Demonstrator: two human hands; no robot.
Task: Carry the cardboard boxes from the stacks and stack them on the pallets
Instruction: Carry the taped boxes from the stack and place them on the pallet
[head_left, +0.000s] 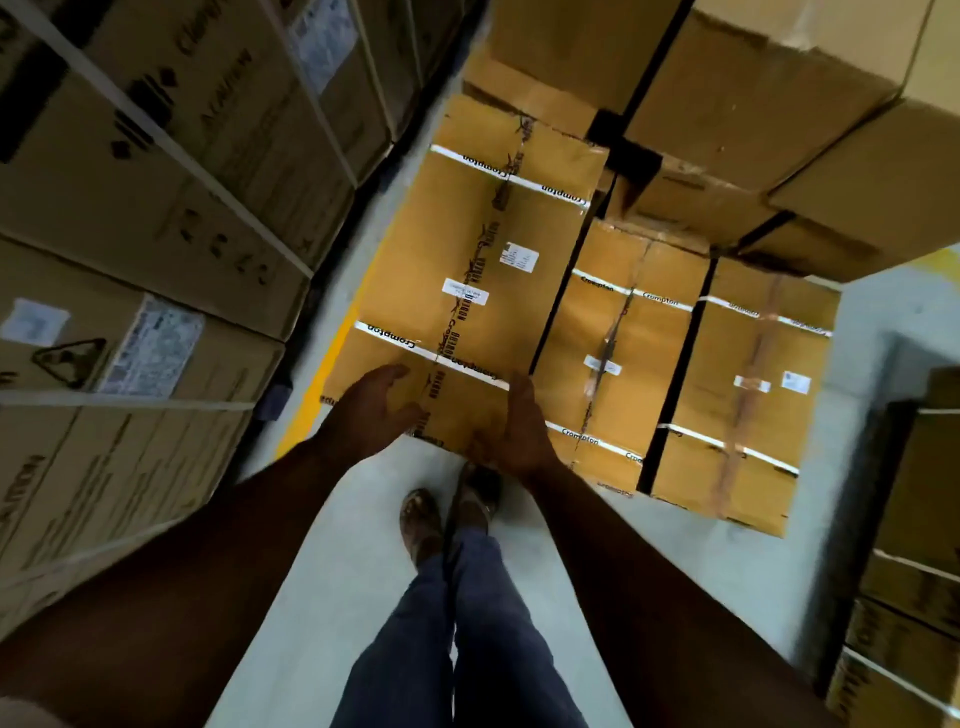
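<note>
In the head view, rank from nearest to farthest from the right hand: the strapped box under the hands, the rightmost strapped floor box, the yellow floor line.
1. Strapped brown cardboard box under the hands: right hand over its near corner.
2. Yellow painted floor line: left, past that box.
3. Rightmost strapped brown floor box: far right.

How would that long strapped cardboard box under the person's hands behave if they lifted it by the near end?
The long box would probably stay stiff: its walls look flat and two white straps bind it. Lifted at one end only, it would likely tilt, being long. Both hands, left hand and right hand, are open, so grip seems not yet secured.
</note>
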